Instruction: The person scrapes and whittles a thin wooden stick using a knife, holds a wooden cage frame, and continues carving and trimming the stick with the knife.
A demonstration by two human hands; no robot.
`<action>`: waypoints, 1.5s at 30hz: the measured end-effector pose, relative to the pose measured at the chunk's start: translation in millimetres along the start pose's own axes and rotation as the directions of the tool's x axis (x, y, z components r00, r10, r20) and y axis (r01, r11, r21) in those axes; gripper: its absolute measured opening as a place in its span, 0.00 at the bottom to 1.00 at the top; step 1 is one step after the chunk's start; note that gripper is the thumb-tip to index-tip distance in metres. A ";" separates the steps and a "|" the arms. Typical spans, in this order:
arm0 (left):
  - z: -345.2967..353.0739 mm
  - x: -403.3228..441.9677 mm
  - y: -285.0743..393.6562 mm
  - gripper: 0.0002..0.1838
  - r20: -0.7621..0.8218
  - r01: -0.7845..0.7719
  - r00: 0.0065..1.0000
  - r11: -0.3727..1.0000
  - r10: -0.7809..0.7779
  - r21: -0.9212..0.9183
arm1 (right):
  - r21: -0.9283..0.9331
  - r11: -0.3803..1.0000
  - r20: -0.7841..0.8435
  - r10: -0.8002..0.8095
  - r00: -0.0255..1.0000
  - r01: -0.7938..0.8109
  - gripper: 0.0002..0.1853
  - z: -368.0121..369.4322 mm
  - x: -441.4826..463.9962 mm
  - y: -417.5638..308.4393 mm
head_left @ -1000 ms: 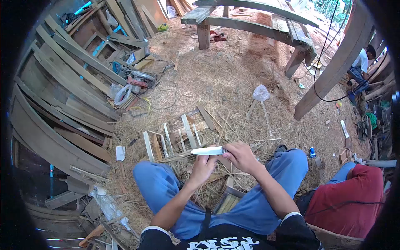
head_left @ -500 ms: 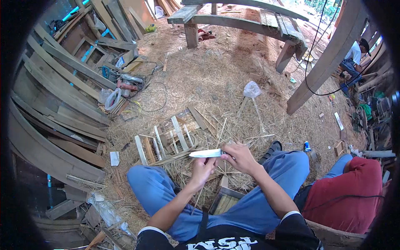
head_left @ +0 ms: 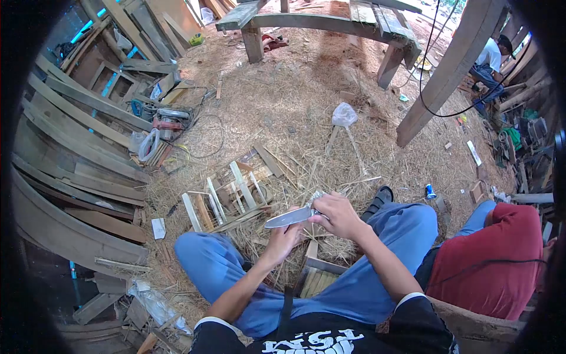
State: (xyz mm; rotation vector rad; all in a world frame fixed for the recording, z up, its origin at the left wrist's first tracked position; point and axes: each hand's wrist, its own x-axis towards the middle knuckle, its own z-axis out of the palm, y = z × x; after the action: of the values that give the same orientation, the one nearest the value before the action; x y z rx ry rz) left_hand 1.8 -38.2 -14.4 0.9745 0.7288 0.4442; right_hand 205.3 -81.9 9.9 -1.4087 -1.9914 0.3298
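Observation:
A knife (head_left: 289,219) with a broad metal blade is held before me, its tip toward the left. My right hand (head_left: 339,213) is wrapped around its handle. Against the lower edge of the blade, my left hand (head_left: 282,239) has its fingers curled, partly hidden behind the metal. A small pale, crumpled-looking bit (head_left: 318,195) shows just above my right hand; its kind is unclear. Below the hands, between my legs, a wooden box (head_left: 311,261) holds several light strips. A slatted wooden frame (head_left: 190,212) lies on the shavings to the left.
Wood shavings cover the ground. Planks (head_left: 88,97) lean along the left, near a power tool (head_left: 168,124) with a cord. A bench (head_left: 318,21) stands ahead, a post (head_left: 451,76) to the right. A person in red (head_left: 486,259) sits close by; another person (head_left: 489,65) is farther off.
The blade has turned, so its bright face now looks darker, and its tip points slightly lower. Both hands remain at the knife. The camera view has shifted a little.

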 end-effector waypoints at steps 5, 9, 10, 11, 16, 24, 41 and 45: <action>-0.1 -7.2 8.1 0.09 -0.047 0.003 0.999 1.000 -0.004 -0.009 | -0.089 0.996 0.030 -0.017 0.999 0.020 0.19 -1.0 7.2 0.1; -5.5 -6.7 16.2 0.07 -0.034 0.013 0.999 0.998 -0.016 -0.063 | -0.190 0.981 0.030 0.031 0.999 -0.024 0.17 -6.8 16.0 -2.5; -5.9 -6.3 20.5 0.08 -0.025 0.013 1.000 0.996 -0.015 -0.084 | -0.212 0.975 -0.077 0.053 0.996 -0.069 0.16 -4.2 16.5 7.8; -7.5 -9.6 25.7 0.09 0.024 0.036 0.999 0.995 -0.034 -0.098 | -0.231 0.966 -0.180 0.074 0.981 -0.115 0.15 -0.7 14.9 27.6; -19.3 -43.3 25.4 0.12 0.151 0.130 0.980 0.991 -0.131 0.015 | -0.278 0.831 -0.420 0.346 0.839 -0.482 0.12 -63.5 15.3 56.1; -40.7 -19.7 49.7 0.09 -0.059 -0.019 0.998 0.955 0.001 -0.296 | -0.165 0.951 -0.245 0.216 0.945 -0.261 0.18 -16.9 31.1 9.0; -9.6 -11.4 39.4 0.10 -0.056 -0.042 0.997 0.999 0.044 0.021 | 0.049 0.999 -0.089 0.027 0.996 -0.023 0.18 1.4 38.9 -13.2; -5.2 -10.8 43.0 0.12 0.017 0.000 1.000 1.000 0.000 -0.004 | -0.009 1.000 -0.153 -0.016 0.988 0.015 0.18 -10.0 36.1 -6.4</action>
State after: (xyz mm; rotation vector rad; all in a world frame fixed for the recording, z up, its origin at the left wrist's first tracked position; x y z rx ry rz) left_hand -10.3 -20.4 24.7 0.9739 0.7125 0.4369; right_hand 200.0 -53.3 34.4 -1.3804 -1.8794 0.2002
